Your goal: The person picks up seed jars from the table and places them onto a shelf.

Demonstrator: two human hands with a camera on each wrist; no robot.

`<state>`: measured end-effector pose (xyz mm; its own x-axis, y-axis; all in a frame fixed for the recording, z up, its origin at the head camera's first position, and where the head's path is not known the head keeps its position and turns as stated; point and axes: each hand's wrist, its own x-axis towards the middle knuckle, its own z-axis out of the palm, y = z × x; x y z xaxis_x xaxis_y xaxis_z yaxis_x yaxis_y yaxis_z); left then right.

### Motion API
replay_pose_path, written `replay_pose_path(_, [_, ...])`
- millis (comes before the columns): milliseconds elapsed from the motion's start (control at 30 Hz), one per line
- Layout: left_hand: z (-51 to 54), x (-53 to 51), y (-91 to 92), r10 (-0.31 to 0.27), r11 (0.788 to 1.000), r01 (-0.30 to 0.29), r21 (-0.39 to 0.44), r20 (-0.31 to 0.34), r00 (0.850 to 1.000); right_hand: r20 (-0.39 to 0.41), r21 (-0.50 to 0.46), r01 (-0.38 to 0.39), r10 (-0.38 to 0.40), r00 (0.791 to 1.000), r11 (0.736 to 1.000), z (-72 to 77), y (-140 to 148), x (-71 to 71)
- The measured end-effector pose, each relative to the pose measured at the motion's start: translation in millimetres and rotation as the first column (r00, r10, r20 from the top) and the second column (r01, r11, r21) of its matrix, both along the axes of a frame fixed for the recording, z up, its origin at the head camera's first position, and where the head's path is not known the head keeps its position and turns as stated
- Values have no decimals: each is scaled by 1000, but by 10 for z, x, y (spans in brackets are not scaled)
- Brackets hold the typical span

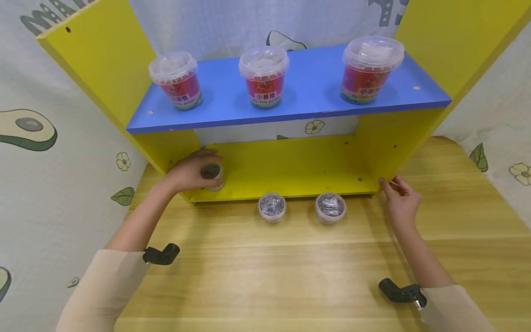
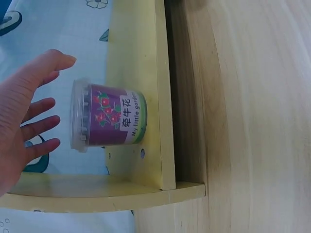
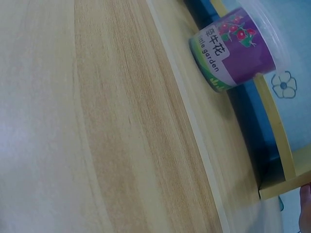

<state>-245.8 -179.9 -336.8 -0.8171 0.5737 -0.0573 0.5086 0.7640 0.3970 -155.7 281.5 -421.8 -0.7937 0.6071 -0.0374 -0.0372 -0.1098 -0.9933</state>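
Observation:
My left hand reaches into the lower left of the shelf unit, around a small lidded cup. In the left wrist view the cup is purple with a red-flower label and stands upright on the yellow lower board; a gap separates my spread fingers from its clear lid. At the unit's right side, my right hand touches the front edge of the yellow side panel with a digit, other fingers bent beside it. The right wrist view catches only a bit of this hand.
Two lidded cups, a left one and a right one, stand on the wooden table before the lower board. Three red tomato-label cups, one in the middle, line the blue upper shelf above my hands.

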Motion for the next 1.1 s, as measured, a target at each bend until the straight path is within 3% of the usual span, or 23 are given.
replay_pose_path(133, [30, 104, 42, -19, 999, 16, -31, -111, 994, 5, 17, -3, 2, 1000, 1000, 7, -11, 11])
replay_pose_path(333, [26, 292, 148, -120, 992, 99, -83, -301, 946, -17, 33, -7, 8, 1000, 999, 20, -15, 16])
replay_pose_path(433, [-9, 362, 174, -152, 987, 125, -97, -346, 926, -26, 28, -7, 8, 1000, 1000, 24, -12, 17])
replay_pose_path(533, [-57, 415, 190, -166, 985, 141, -97, -361, 918, -30, 21, -6, 6, 1000, 1000, 21, -10, 19])
replay_pose_path(867, [-244, 620, 219, -166, 981, 122, -150, -327, 930, -28, 5, -5, 5, 1000, 1000, 23, -14, 14])
replay_pose_path(1100, [-438, 710, 224, -141, 983, 102, -155, -265, 954, -45, 21, -4, 5, 999, 1000, 18, -22, 15])
